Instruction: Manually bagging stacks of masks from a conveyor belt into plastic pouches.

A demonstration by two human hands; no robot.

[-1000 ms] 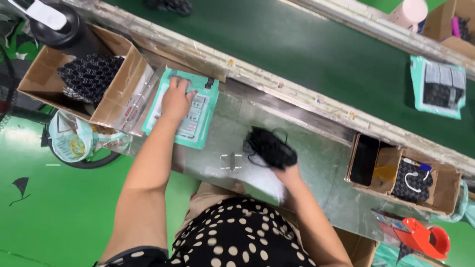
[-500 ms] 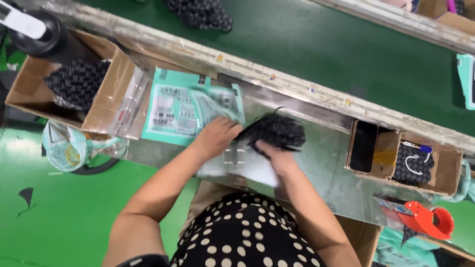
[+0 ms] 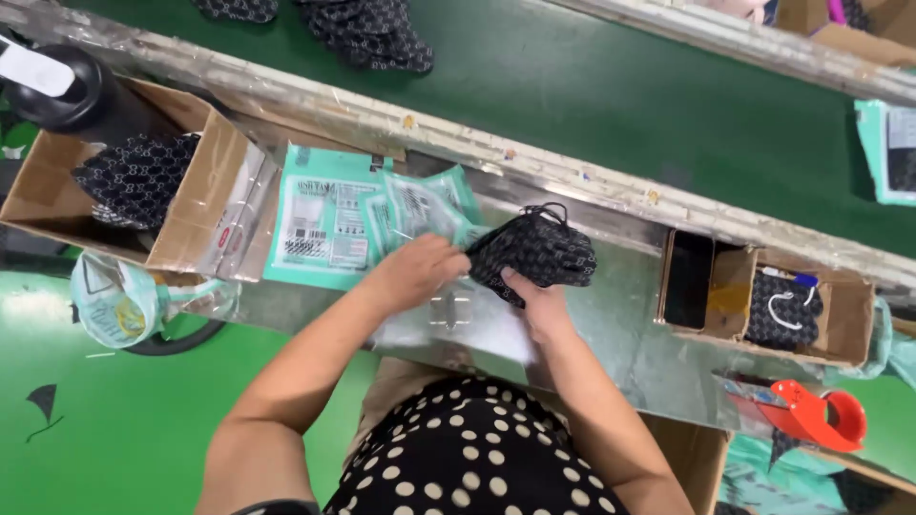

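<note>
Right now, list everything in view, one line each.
black patterned masks: one stack, between both hands
teal pouches: several, on the steel bench, one at the left hand
steel bench: one, silver, centre
left cardboard box: one, brown, holds patterned masks
right cardboard box: one, brown, holds dark items
conveyor belt: one, dark green, above bench
tape dispenser: one, red, lower right
left hand: at a pouch
right hand: under the stack
</note>
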